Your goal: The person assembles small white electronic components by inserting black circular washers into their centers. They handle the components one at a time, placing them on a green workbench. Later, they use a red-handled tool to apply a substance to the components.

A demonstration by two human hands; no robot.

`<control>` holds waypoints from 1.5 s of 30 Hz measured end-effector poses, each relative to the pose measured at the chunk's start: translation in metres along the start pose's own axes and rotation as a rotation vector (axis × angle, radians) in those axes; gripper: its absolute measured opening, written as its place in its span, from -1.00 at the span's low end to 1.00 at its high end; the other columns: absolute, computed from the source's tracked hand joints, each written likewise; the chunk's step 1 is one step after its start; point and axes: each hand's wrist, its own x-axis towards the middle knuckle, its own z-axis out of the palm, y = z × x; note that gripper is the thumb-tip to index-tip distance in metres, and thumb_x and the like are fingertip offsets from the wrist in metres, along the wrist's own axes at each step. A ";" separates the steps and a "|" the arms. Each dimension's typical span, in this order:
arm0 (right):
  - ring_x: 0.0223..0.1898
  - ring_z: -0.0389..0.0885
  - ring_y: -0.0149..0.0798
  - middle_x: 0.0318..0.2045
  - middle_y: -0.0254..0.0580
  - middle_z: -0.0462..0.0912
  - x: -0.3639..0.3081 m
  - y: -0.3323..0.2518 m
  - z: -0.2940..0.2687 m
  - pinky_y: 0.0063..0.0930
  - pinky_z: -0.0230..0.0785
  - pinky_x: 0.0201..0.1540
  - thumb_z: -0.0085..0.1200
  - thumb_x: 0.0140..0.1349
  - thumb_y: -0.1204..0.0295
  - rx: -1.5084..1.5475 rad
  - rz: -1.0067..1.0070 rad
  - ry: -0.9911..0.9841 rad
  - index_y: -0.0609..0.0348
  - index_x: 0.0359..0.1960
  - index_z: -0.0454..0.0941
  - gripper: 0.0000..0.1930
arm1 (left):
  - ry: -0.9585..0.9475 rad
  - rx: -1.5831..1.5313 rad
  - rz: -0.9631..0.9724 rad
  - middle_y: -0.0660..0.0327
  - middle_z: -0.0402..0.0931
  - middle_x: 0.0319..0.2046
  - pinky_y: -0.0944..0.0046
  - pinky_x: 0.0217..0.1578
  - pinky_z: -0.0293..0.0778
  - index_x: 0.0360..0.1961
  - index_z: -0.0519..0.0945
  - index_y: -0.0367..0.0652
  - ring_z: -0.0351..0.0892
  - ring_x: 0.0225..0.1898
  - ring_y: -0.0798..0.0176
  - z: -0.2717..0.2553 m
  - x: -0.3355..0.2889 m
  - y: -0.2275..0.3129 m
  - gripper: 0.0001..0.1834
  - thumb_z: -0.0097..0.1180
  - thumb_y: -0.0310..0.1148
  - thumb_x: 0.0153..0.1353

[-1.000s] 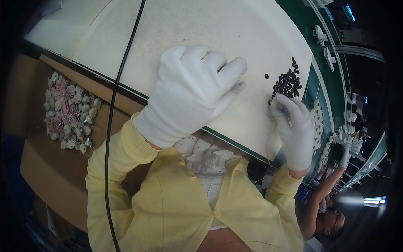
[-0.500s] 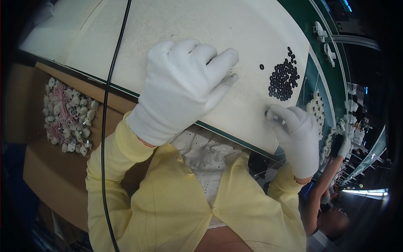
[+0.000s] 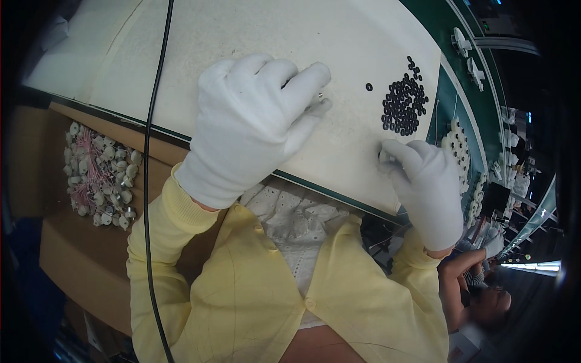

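Note:
My left hand [image 3: 251,112], in a white glove, hangs over the white tabletop [image 3: 339,36]. Its thumb and forefinger close round a small shiny metal piece [image 3: 321,95], most of which the fingers hide. Lower right, my right hand [image 3: 423,184], gloved too, has its fingertips pinched at the table's near edge. A dark bit that looks like a small black ring [image 3: 381,156] shows between them. Just beyond that hand lies a pile of small black rings [image 3: 404,103]. One loose black ring [image 3: 369,87] sits apart, left of the pile.
A cardboard box [image 3: 85,254] at my left holds white round parts with pink wires [image 3: 100,175]. A black cable [image 3: 148,151] hangs across the left side. Rows of white parts [image 3: 457,148] stand past the table's right edge. Another person's arm [image 3: 463,266] is at lower right.
The whole view has shifted slightly. My right fingers have drawn closer together round the dark ring. The left hand keeps its pinch. The other person's arm has lowered.

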 end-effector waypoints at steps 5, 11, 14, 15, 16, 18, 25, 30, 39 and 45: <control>-0.44 0.54 -0.05 -0.47 -0.25 0.58 0.001 0.005 0.002 -0.19 0.34 -0.30 0.29 0.19 0.38 0.049 0.001 -0.024 0.01 -0.14 0.67 -0.80 | 0.019 -0.035 0.007 0.30 0.58 -0.49 0.20 -0.44 0.46 -0.10 0.69 -0.11 0.58 -0.45 0.19 0.000 0.002 0.000 -0.64 0.42 -0.35 0.02; -0.53 0.60 -0.21 -0.45 -0.15 0.68 -0.010 0.005 0.021 -0.39 0.42 -0.43 0.17 0.39 0.45 0.686 0.292 0.083 0.21 -0.01 0.67 -0.80 | 0.024 -0.049 0.008 0.30 0.58 -0.49 0.21 -0.48 0.43 -0.13 0.70 -0.14 0.54 -0.49 0.19 0.000 0.005 0.001 -0.65 0.41 -0.38 0.00; -0.58 0.53 -0.37 -0.54 -0.13 0.61 -0.022 -0.003 0.022 -0.47 0.42 -0.44 0.03 0.50 0.44 0.747 0.633 0.102 0.23 0.15 0.64 -0.72 | -0.005 -0.054 -0.009 0.31 0.57 -0.50 0.22 -0.49 0.42 -0.12 0.70 -0.15 0.52 -0.50 0.20 -0.004 0.006 0.004 -0.64 0.41 -0.41 -0.02; -0.57 0.54 -0.36 -0.53 -0.12 0.61 -0.024 -0.001 0.021 -0.46 0.43 -0.42 0.02 0.51 0.44 0.690 0.686 0.072 0.23 0.14 0.64 -0.71 | -0.003 -0.059 -0.011 0.31 0.57 -0.50 0.22 -0.49 0.41 -0.12 0.70 -0.15 0.51 -0.51 0.20 -0.003 0.006 0.004 -0.64 0.41 -0.41 -0.02; -0.55 0.55 -0.36 -0.52 -0.10 0.62 -0.026 0.000 0.021 -0.46 0.44 -0.40 0.01 0.51 0.43 0.634 0.737 0.041 0.23 0.14 0.64 -0.71 | -0.002 -0.064 -0.013 0.32 0.57 -0.50 0.22 -0.49 0.41 -0.12 0.70 -0.15 0.50 -0.51 0.21 -0.003 0.007 0.005 -0.64 0.41 -0.42 -0.02; -0.53 0.58 -0.35 -0.51 -0.07 0.63 -0.033 0.002 0.023 -0.45 0.46 -0.37 0.00 0.52 0.41 0.570 0.784 0.013 0.23 0.14 0.65 -0.71 | -0.020 -0.068 -0.016 0.33 0.56 -0.50 0.22 -0.50 0.40 -0.12 0.70 -0.15 0.49 -0.52 0.22 -0.005 0.008 0.005 -0.65 0.41 -0.45 -0.01; -0.44 0.70 -0.15 -0.41 0.06 0.71 -0.052 0.016 0.025 -0.36 0.52 -0.29 0.16 0.40 0.30 0.587 0.767 0.254 0.18 0.13 0.67 -0.65 | -0.007 -0.110 -0.010 0.33 0.55 -0.50 0.24 -0.51 0.39 -0.10 0.69 -0.16 0.47 -0.55 0.25 -0.005 0.009 0.007 -0.66 0.41 -0.51 0.03; -0.42 0.71 -0.04 -0.42 0.01 0.71 -0.041 0.012 0.028 -0.27 0.54 -0.30 0.35 0.18 0.08 0.321 0.528 0.318 0.09 0.02 0.71 -0.54 | -0.057 -0.083 0.014 0.28 0.56 -0.46 0.24 -0.50 0.42 -0.04 0.68 -0.18 0.50 -0.49 0.23 -0.005 0.011 0.007 -0.62 0.39 -0.52 0.07; -0.46 0.67 -0.11 -0.47 -0.23 0.67 -0.092 0.044 -0.007 -0.32 0.48 -0.36 0.51 -0.02 0.34 0.825 0.139 0.111 0.10 -0.09 0.67 -0.57 | -0.096 -0.066 -0.015 0.27 0.54 -0.47 0.19 -0.43 0.43 0.04 0.66 -0.20 0.49 -0.47 0.23 -0.004 0.009 0.013 -0.57 0.38 -0.53 0.09; -0.21 0.59 -0.55 -0.34 -0.45 0.60 -0.198 0.107 -0.051 -0.61 0.48 -0.08 0.35 0.20 0.63 0.960 0.593 -0.087 0.23 0.21 0.52 -0.49 | -0.104 -0.047 -0.017 0.27 0.50 -0.48 0.23 -0.46 0.40 0.08 0.66 -0.22 0.44 -0.49 0.25 -0.006 0.010 0.016 -0.59 0.36 -0.54 0.17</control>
